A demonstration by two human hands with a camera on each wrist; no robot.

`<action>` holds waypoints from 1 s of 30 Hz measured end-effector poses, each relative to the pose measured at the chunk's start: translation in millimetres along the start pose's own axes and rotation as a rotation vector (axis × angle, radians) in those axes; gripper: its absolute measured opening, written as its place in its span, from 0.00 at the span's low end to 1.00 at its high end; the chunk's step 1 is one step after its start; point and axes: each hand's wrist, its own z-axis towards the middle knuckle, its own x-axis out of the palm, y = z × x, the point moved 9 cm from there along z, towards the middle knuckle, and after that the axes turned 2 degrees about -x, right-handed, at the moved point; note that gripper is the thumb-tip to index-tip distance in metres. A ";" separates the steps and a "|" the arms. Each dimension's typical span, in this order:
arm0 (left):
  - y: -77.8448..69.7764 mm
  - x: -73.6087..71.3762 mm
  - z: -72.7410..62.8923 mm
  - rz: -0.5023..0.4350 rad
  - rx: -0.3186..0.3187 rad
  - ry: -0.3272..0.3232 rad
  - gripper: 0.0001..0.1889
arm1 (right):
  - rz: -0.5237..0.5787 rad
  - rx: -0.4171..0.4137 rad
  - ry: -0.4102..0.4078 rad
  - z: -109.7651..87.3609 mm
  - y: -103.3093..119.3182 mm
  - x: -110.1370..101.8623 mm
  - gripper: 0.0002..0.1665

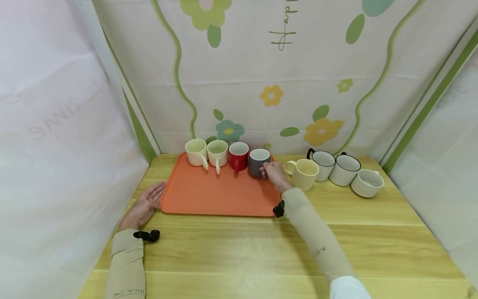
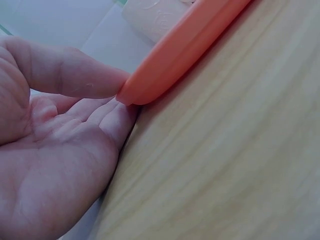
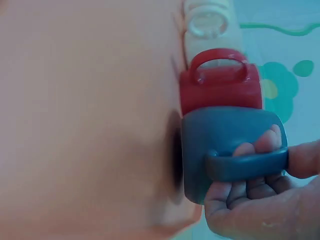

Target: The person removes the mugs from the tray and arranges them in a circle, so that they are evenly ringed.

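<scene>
A dark grey mug (image 1: 257,164), white inside, is upright at the orange tray's back right. Its handle is in the grip of my right hand (image 1: 274,172), with fingers through the loop in the right wrist view; whether its base touches the tray is unclear. To its left along the tray's back edge stand a red mug (image 1: 238,157) and two cream mugs, one beside it (image 1: 218,153) and one at the corner (image 1: 196,152). Against the left edge of the tray (image 1: 220,193) my left hand (image 1: 147,203) rests with fairly straight fingers, the thumb touching the rim.
Right of the tray stand a pale yellow mug (image 1: 305,174), two white mugs with black rims, one nearer the yellow mug (image 1: 323,165) and one beyond it (image 1: 344,170), and a low white cup (image 1: 367,183). A printed curtain (image 1: 239,70) closes off the wooden table's (image 1: 224,253) back.
</scene>
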 end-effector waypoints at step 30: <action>-1.7 0.5 -1.3 -0.012 -0.022 -0.008 0.53 | -0.323 -0.397 0.663 -121.6 -6.2 -159.3 0.21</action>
